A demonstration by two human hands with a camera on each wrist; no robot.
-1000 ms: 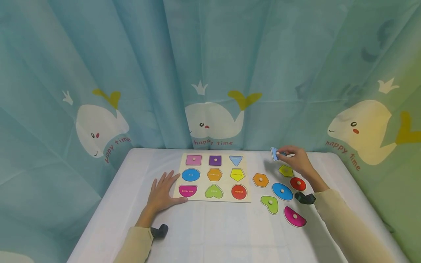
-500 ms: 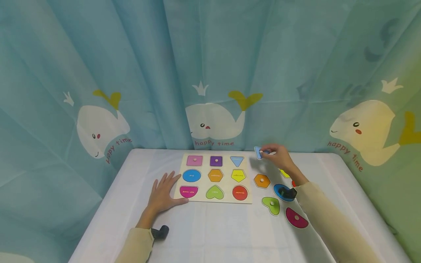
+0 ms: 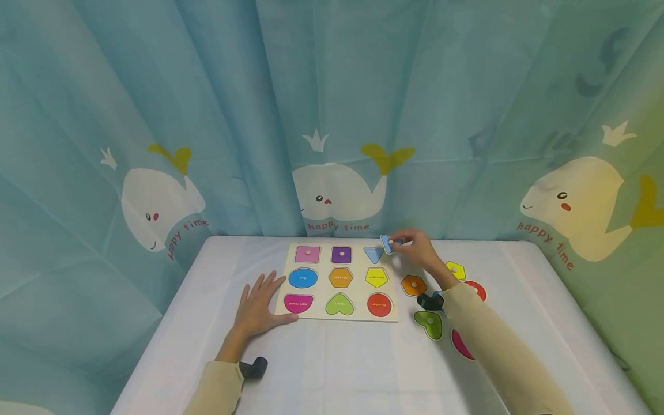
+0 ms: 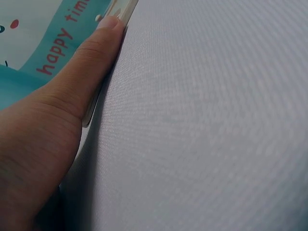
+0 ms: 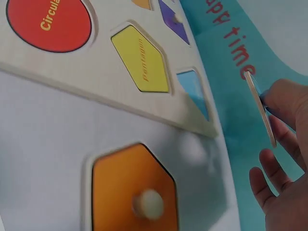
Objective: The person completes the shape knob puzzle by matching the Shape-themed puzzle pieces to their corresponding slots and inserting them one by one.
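My right hand (image 3: 417, 250) pinches a light blue triangle puzzle piece (image 3: 385, 244) by its knob, held above the far right corner of the shape puzzle board (image 3: 319, 295). In the right wrist view the triangle piece (image 5: 260, 109) appears edge-on, apart from the board and near the blue triangle recess (image 5: 194, 91). My left hand (image 3: 257, 308) rests at the board's left edge with fingers spread, and its thumb (image 4: 98, 50) lies along the near edge. A pink rectangle piece (image 3: 308, 254) and a purple square piece (image 3: 341, 255) with knobs sit in the board's far row.
Right of the board lie an orange hexagon (image 3: 414, 285), a green heart (image 3: 429, 325), a yellow pentagon (image 3: 455, 270), a red circle (image 3: 478, 290) and a magenta half round (image 3: 461, 344). The right forearm partly covers some. A whale-print curtain (image 3: 337, 115) hangs behind the table.
My right hand has carried the triangle piece leftward, from above the loose pieces to the board's far right corner. The left hand stays in place.
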